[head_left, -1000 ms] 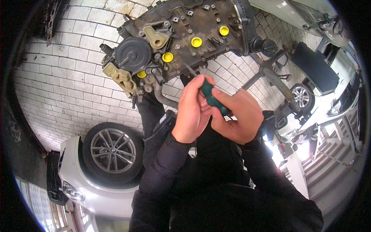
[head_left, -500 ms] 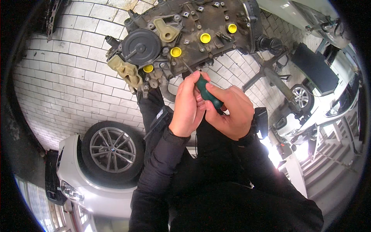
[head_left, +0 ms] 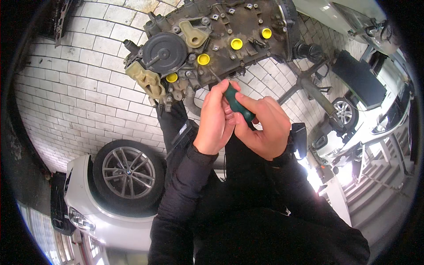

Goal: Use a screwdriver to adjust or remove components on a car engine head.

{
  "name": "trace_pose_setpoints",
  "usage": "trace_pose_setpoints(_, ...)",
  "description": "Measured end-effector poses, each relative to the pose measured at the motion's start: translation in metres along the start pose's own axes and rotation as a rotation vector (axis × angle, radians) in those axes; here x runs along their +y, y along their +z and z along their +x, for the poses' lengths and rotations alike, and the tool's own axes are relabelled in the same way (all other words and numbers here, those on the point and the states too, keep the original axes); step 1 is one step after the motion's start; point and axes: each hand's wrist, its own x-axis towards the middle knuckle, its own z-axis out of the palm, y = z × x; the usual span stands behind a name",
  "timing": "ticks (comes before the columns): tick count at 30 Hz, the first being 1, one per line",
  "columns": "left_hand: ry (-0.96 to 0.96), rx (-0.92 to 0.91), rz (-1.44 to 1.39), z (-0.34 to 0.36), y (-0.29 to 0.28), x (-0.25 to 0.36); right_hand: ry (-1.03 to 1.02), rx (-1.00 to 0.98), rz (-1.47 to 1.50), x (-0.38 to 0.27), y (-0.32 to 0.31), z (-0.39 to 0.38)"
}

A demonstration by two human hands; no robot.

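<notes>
A screwdriver with a dark green handle (head_left: 239, 106) is held between my two hands. My left hand (head_left: 215, 117) closes around the front of the handle, and my right hand (head_left: 264, 126) grips its rear end. The thin shaft points up and left to the near edge of the engine (head_left: 219, 44). Whether its tip touches the engine, I cannot tell. Several round yellow plugs sit in the engine's top; one yellow plug (head_left: 203, 59) is just beyond the tip. A round black cover (head_left: 164, 52) lies on the engine's left part.
The engine rests on a metal stand (head_left: 309, 86) over a white tiled floor (head_left: 88, 70). A white car with a wheel (head_left: 128, 173) shows at lower left. Another white car (head_left: 331, 143) is at the right, near a dark flat panel (head_left: 360, 78).
The engine appears slightly farther right in the view. My hands keep the same hold on the screwdriver.
</notes>
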Motion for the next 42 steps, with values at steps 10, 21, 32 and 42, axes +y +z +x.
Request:
trace_pose_setpoints(10, -0.001, 0.113, 0.01, 0.003, 0.012, 0.001, -0.07, -0.035, -0.044, 0.001, -0.001, 0.009)
trace_pose_setpoints(21, -0.087, 0.036, -0.056, 0.007, -0.005, 0.001, 0.012, -0.082, -0.04, -0.001, -0.01, 0.008)
trace_pose_setpoints(32, -0.036, 0.076, 0.038, 0.009, 0.004, 0.0, 0.078, -0.15, -0.011, 0.005, -0.011, 0.007)
trace_pose_setpoints(42, -0.107, 0.104, 0.069, -0.009, -0.008, -0.032, -0.154, -0.238, 0.017, 0.014, -0.018, -0.011)
